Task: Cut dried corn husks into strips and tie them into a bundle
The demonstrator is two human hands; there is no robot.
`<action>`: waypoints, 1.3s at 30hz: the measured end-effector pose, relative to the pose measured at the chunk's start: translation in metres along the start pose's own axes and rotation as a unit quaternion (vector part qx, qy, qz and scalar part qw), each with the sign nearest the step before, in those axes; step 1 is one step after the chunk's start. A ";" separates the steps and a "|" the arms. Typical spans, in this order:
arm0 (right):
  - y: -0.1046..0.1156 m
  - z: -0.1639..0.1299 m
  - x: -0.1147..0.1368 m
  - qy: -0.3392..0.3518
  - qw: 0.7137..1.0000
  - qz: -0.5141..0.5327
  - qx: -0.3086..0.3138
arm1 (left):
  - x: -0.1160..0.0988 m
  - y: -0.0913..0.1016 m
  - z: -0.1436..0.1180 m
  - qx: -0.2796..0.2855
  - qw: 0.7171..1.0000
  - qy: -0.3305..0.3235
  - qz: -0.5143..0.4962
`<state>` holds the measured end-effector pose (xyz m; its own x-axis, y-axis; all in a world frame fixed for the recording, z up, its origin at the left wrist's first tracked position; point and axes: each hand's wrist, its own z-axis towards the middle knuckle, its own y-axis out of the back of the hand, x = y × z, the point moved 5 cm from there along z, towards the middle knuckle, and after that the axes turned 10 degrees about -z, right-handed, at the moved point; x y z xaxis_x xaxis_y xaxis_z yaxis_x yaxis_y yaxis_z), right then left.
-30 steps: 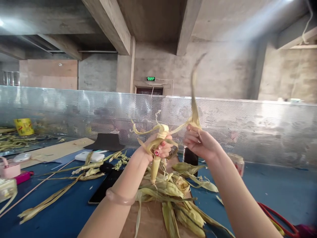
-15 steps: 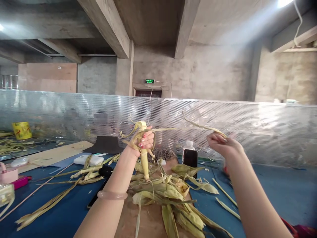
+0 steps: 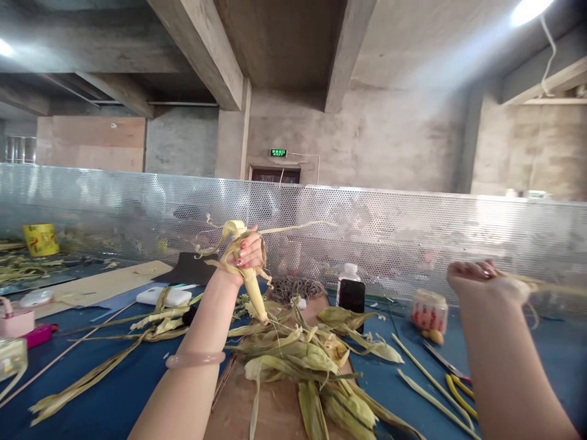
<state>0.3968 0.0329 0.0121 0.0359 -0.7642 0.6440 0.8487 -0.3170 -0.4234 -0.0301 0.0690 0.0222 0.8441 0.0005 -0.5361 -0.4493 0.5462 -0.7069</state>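
Note:
My left hand [image 3: 251, 252] is closed around a bundle of pale corn husk [image 3: 253, 292], wrapped into a tapered shape whose narrow end points down. Loose husk ends curl out above the fist, and one thin strip stretches to the right. Far to the right, my right hand [image 3: 474, 275] is closed on a husk strip [image 3: 516, 282], which trails blurred past the wrist. Below the bundle, a heap of dry corn husks [image 3: 298, 357] lies on a brown board [image 3: 263, 406].
Yellow-handled scissors [image 3: 454, 385] and a clear jar [image 3: 430, 311] are at the right. A phone [image 3: 352, 296] leans against a white bottle [image 3: 350, 270]. More husk strips [image 3: 101, 373] lie left on the blue table. A perforated metal screen [image 3: 389, 244] crosses behind.
My right hand has swung outward to the right with its strip, apart from the bundle now. My left hand has shifted slightly left, tilting the bundle. The jar and scissors have come into view.

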 end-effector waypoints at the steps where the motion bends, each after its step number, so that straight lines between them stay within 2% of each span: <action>1: -0.002 -0.002 -0.001 -0.031 0.998 0.051 -0.035 | 0.000 0.001 0.001 0.001 1.000 0.007 0.007; 3: -0.015 -0.008 -0.004 -0.101 0.980 0.150 -0.078 | 0.002 0.003 0.003 0.004 0.999 0.024 0.022; 4: -0.027 -0.012 -0.005 -0.125 0.975 0.168 -0.066 | 0.003 0.003 0.004 0.006 0.999 0.031 0.028; 7: -0.069 -0.025 -0.001 -0.142 0.982 0.119 0.045 | 0.006 0.002 0.006 0.014 0.999 0.037 0.037; 9: -0.094 -0.038 0.000 -0.124 0.983 0.030 0.130 | 0.003 -0.001 0.005 0.028 0.999 0.008 0.020; 11: -0.115 -0.054 0.001 -0.086 0.968 -0.079 0.221 | -0.003 -0.004 0.003 0.046 0.998 -0.037 -0.009; 13: -0.134 -0.075 0.000 -0.055 0.920 -0.172 0.349 | -0.011 -0.007 0.000 0.061 0.994 -0.079 -0.034; 16: -0.157 -0.115 -0.008 -0.046 0.783 -0.265 0.562 | -0.019 -0.008 -0.005 0.080 0.989 -0.114 -0.051; 18: -0.167 -0.134 -0.017 -0.033 0.701 -0.326 0.634 | -0.021 -0.009 -0.006 0.096 0.988 -0.114 -0.044; 21: -0.181 -0.152 -0.035 -0.002 0.608 -0.431 0.667 | -0.018 -0.011 -0.005 0.132 0.988 -0.083 -0.010; 23: -0.188 -0.158 -0.049 0.020 0.561 -0.488 0.669 | -0.013 -0.013 -0.005 0.157 0.986 -0.059 0.020; 27: -0.193 -0.162 -0.068 0.085 0.515 -0.540 0.660 | 0.002 -0.018 -0.006 0.178 0.980 -0.017 0.092; 29: -0.188 -0.158 -0.069 0.087 0.510 -0.557 0.649 | 0.008 -0.020 -0.008 0.180 0.976 -0.011 0.123; 31: -0.183 -0.155 -0.060 0.068 0.520 -0.529 0.667 | 0.013 -0.021 -0.010 0.187 0.972 -0.012 0.144; 33: -0.182 -0.157 -0.042 0.044 0.543 -0.442 0.712 | 0.017 -0.022 -0.011 0.196 0.965 -0.006 0.172; 34: -0.183 -0.158 -0.032 0.032 0.565 -0.388 0.727 | 0.020 -0.023 -0.012 0.198 0.962 0.000 0.190; 36: -0.188 -0.159 -0.014 0.015 0.635 -0.295 0.714 | 0.026 -0.024 -0.012 0.193 0.955 0.013 0.226; 39: -0.199 -0.154 0.002 0.029 0.780 -0.208 0.589 | 0.038 -0.028 -0.012 0.183 0.943 0.044 0.273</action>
<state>0.1465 0.0079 -0.0009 -0.3663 -0.7674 0.5262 0.6782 0.1671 0.7157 0.0109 0.0435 0.0166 0.4805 0.3050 -0.8222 -0.6657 0.7372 -0.1156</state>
